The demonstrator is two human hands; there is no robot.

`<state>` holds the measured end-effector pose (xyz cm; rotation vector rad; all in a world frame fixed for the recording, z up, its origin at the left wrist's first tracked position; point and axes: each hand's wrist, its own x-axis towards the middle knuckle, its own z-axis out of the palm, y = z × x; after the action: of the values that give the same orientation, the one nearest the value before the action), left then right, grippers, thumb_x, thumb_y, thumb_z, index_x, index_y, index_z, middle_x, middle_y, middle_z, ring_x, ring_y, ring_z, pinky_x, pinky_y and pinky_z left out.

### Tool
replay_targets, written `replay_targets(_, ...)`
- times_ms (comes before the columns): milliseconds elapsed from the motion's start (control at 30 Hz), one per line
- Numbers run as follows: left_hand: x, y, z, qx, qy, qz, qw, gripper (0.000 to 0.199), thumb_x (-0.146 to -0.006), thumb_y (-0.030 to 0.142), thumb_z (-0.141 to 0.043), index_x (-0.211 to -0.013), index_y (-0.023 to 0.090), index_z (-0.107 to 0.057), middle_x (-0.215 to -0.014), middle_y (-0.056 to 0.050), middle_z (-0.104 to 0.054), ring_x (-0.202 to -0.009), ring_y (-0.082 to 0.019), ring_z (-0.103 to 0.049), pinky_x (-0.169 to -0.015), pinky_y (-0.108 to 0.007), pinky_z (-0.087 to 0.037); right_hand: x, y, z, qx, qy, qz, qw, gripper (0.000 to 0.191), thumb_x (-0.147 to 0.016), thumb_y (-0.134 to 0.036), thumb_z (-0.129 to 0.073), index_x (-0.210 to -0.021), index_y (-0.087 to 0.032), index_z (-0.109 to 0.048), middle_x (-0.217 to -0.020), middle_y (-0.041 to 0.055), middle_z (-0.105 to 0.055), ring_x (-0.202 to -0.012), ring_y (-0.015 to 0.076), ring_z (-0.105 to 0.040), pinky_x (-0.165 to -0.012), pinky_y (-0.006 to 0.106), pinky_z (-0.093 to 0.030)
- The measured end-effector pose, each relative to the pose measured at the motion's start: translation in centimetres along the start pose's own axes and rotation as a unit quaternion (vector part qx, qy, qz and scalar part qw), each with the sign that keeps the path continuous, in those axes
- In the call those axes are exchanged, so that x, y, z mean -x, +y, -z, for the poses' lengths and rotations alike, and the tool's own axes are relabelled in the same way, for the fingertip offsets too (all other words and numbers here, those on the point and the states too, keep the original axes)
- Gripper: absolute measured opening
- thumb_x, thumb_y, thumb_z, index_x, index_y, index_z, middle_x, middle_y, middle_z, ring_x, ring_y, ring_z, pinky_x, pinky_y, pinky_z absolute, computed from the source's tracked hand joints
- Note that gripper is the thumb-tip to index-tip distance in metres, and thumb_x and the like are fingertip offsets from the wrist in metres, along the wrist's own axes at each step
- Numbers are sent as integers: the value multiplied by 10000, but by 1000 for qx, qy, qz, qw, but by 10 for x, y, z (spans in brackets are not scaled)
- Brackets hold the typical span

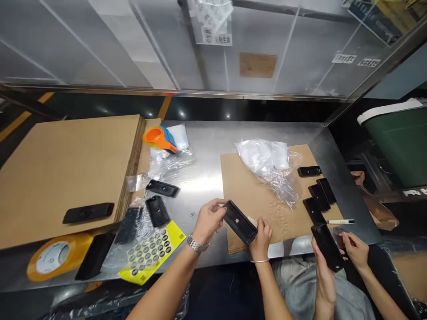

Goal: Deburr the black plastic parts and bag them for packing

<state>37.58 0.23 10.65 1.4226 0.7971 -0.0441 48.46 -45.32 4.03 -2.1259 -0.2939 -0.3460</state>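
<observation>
A black rectangular plastic case point(240, 223) with a small pale round spot inside is held tilted above the steel table. My left hand point(211, 218), with a metal watch at its wrist, pinches the case's upper left end. At the lower right end, my right hand point(261, 240) grips it; a bangle circles that wrist. Some of the right fingers are hidden behind the case. Left of my hands lie two more black cases point(157, 211) and a yellow sheet of round stickers point(156, 253).
At right, a co-worker's hands point(323, 275) hold another black case point(327, 246). Several black cases point(319, 198) and a pen point(340, 222) lie near cardboard point(240, 186) with plastic bags point(267, 160). Stacked cardboard point(73, 169), a tape roll point(36, 266) and an orange tape dispenser point(160, 138) sit left.
</observation>
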Motion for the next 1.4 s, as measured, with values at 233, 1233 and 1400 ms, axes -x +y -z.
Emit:
replay_targets(233, 32, 5, 14, 44, -7, 11, 999, 270, -644, 247, -552, -886, 128, -569, -434, 94, -404, -288, -43, -334, -222, -136, -254, 5, -18, 0, -2, -34, -31, 999, 167, -766, -348, -554, -650, -257, -633, -505, -64, -581, -394, 116, -426, -349, 210, -267)
replay_targets(1233, 124, 6, -79, 451, -267, 201, 828, 541, -772, 618, -387, -908, 150, -621, -707, -29, -562, -617, -100, -498, -610, -219, -421, 123, -296, -95, 112, -20, 106, 988, 152, -771, -192, -595, -910, -247, -627, -1110, 74, -486, -1077, 284, -377, -851, 461, -379)
replay_targets(1400, 128, 5, -80, 439, -264, 206, 834, 528, -741, 633, -428, -893, 165, -617, -718, -24, -559, -621, -100, -497, -616, -222, -416, 123, -301, -96, 113, -34, 107, 987, 145, -760, -161, -589, -881, -232, -628, -1066, 73, -529, -1069, 276, -389, -838, 438, -390)
